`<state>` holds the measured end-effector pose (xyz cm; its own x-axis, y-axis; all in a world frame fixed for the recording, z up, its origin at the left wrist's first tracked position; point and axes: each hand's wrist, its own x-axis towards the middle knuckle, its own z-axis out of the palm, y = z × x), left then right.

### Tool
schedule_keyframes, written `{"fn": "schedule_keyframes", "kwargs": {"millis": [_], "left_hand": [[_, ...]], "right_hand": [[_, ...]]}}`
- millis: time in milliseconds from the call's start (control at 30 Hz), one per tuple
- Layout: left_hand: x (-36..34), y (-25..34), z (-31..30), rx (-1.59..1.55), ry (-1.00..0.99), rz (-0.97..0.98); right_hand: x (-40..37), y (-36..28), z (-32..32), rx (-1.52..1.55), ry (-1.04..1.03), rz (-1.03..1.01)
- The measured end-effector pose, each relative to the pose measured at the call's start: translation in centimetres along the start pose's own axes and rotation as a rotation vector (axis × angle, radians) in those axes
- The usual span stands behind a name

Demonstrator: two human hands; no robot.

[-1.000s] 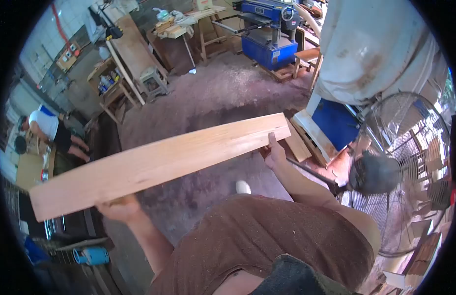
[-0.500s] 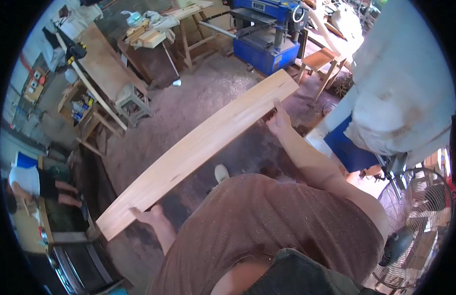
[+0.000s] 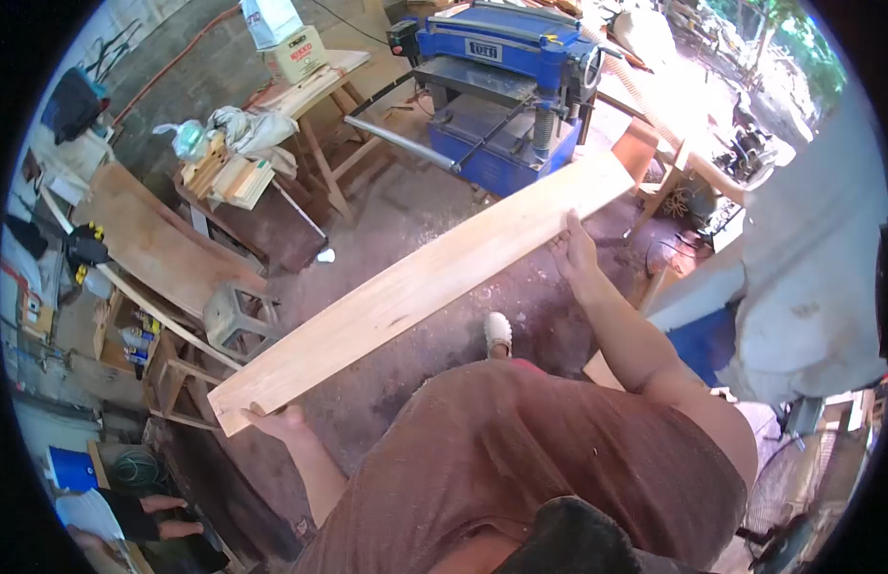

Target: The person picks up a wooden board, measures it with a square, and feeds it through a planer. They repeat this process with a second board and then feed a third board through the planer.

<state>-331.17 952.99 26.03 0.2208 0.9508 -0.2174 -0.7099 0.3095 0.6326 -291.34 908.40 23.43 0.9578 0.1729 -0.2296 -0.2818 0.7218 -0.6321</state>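
A long, pale wooden board (image 3: 415,287) spans the view on a slant, its right end higher in the frame and its left end lower. My left hand (image 3: 279,421) grips the lower edge close to the left end, thumb on the top face. Towards the other end, my right hand (image 3: 575,251) holds the same edge, its thumb also on top. The fingers of both hands are largely hidden under the board. Beyond the right half of the board stands a blue thickness planer (image 3: 501,96) with a metal bed and rollers.
Wood pieces (image 3: 235,180) and cloth lie on a stand at left, near a wooden workbench (image 3: 315,91). A grey stool (image 3: 238,320) and wooden chair (image 3: 637,153) stand beyond the board. A fan (image 3: 798,488) is at lower right. Another person (image 3: 128,517) is at lower left.
The planer and benches now appear larger and closer as I have moved forward. The board stays in both hands, shifted slightly right in view. My shoe shows further ahead.
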Motion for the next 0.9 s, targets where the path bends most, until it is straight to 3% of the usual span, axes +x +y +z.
{"fn": "schedule_keyframes", "kwargs": {"millis": [33, 100, 233, 333, 400, 433, 500, 600, 633, 700, 733, 833, 867, 900], "left_hand": [[1.8, -1.6, 1.0, 0.01, 0.003, 0.005], [5.1, -5.9, 2.1, 0.4, 0.129, 0.181], [11.7, -13.8, 1.2, 0.443, 0.103, 0.229], [15.7, -17.5, 0.3, 0.516, -0.09, 0.237], [20.6, -20.1, -0.1, -0.037, -0.065, -0.185], [21.3, -22.3, 1.5, -0.018, -0.066, -0.2], [20.4, -27.4, 6.5, 0.708, 0.134, 0.29], [31.9, -34.5, 0.5, 1.016, 0.082, 0.603], [31.3, -34.7, 3.7, 0.743, 0.055, 0.34], [28.3, -34.7, 12.8, 0.089, 0.215, -0.126], [29.3, -35.6, 13.5, 0.103, 0.219, -0.144], [30.1, -37.0, 16.4, 0.133, 0.367, -0.1], [29.0, -37.3, 19.6, 0.214, 0.339, -0.001], [28.6, -37.8, 21.6, 0.288, 0.308, 0.102]], "right_hand": [[4.1, 0.5, 0.7, -0.02, 0.023, 0.015], [13.3, 1.4, 2.2, -0.043, 0.041, 0.038], [27.9, 4.3, 5.8, -0.199, 0.13, 0.13], [35.7, 5.2, 9.9, -0.232, 0.186, 0.156], [43.3, 7.3, 9.5, -0.328, 0.188, 0.157], [46.1, 8.5, 9.2, -0.428, 0.188, 0.18], [49.5, 9.7, 10.6, -0.354, 0.193, 0.124], [55.0, 10.4, 12.6, -0.357, 0.292, 0.148], [56.7, 10.4, 13.1, -0.369, 0.312, 0.136], [59.3, 10.8, 13.3, -0.44, 0.315, 0.174], [60.4, 10.2, 13.3, -0.446, 0.337, 0.174], [61.9, 6.7, 14.3, -1.148, -0.041, 0.429], [61.8, 4.9, 15.0, -1.507, -0.296, 0.335], [61.2, 2.6, 16.7, -1.511, -0.305, 0.307]]}}
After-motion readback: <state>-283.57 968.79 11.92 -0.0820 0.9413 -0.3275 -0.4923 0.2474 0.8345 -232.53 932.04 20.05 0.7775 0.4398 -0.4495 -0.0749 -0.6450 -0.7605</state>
